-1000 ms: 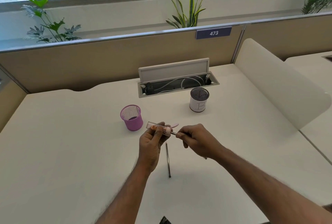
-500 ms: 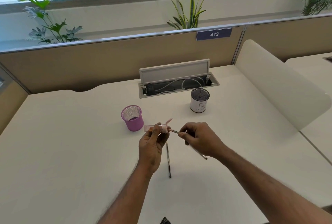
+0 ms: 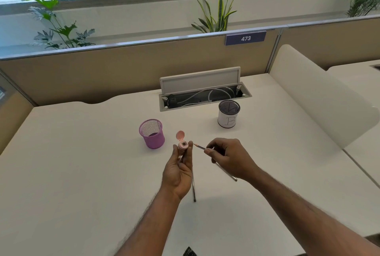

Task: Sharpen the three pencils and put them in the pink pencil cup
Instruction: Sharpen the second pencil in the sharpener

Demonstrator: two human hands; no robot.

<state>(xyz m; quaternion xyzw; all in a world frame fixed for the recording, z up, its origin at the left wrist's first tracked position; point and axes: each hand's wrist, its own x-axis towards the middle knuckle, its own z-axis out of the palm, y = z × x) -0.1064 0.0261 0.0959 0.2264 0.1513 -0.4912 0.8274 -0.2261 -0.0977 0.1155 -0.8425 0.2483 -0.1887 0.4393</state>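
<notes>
Two pieces of writing can be read: "473" in white on a dark blue sign [image 3: 245, 38] fixed at the top of the tan partition [image 3: 102, 75], and a hand-drawn "B" on the white sleeve of a black mesh cup [image 3: 227, 120]. That cup is set on the desk [image 3: 72, 163], just in front of an open cable tray [image 3: 203, 97] in which white cables are seen.

A pink sharpener [image 3: 182, 145] is held upright above the desk by the left hand [image 3: 178, 170], whose grip is curled round its body; its round lid is flipped up. A pencil [image 3: 200, 147] is pinched in the grip of the right hand [image 3: 228, 160], its sharpened tip pointed at the sharpener, just beside it and not touching. A second pencil [image 3: 194, 191] lies on the desk, partly hidden behind the left hand.

The pink pencil cup [image 3: 152, 133] stands upright on the desk, to the left of the sharpener and beyond the left hand.

Leafy plants [image 3: 218, 9] are ranged behind the partition, below the windows. A small dark object [image 3: 189, 252] is cut off by the bottom edge.
</notes>
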